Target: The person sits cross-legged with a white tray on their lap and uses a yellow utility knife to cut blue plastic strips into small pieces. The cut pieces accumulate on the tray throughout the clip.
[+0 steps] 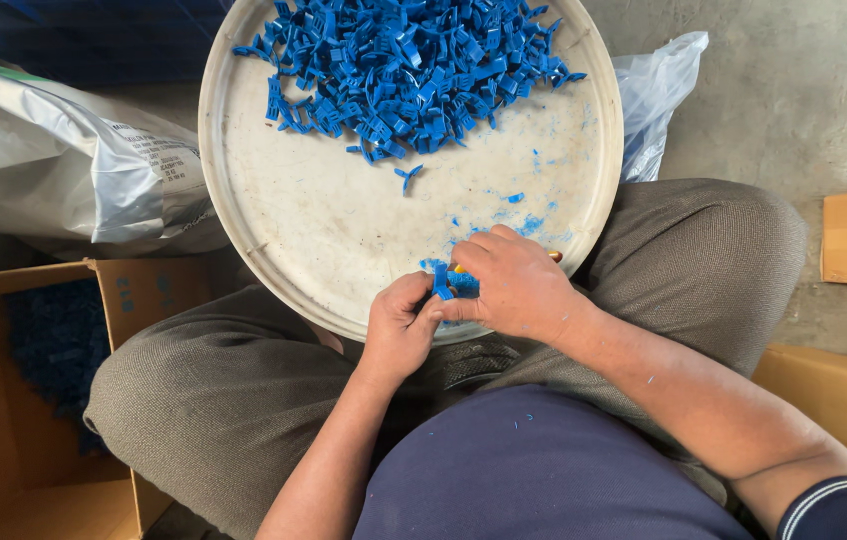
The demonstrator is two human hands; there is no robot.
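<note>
Left hand (pixel 399 330): fingers curled shut, pinching a small blue plastic piece (pixel 443 284) at the near rim of the tray.
Right hand (pixel 516 285): fingers closed on the same piece, an orange-tipped tool poking out.
Round tray (pixel 314 230): resting on the lap, blue parts pile (pixel 409 65) at its far side.
Cardboard box (pixel 34 400): left of the knee, holding blue parts.

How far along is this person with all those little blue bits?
Done: blue pieces already lie in the cardboard box at the left. In hand: the left hand and right hand pinch one blue piece over the round tray. Left: a big blue pile remains at the tray's far side.
</note>
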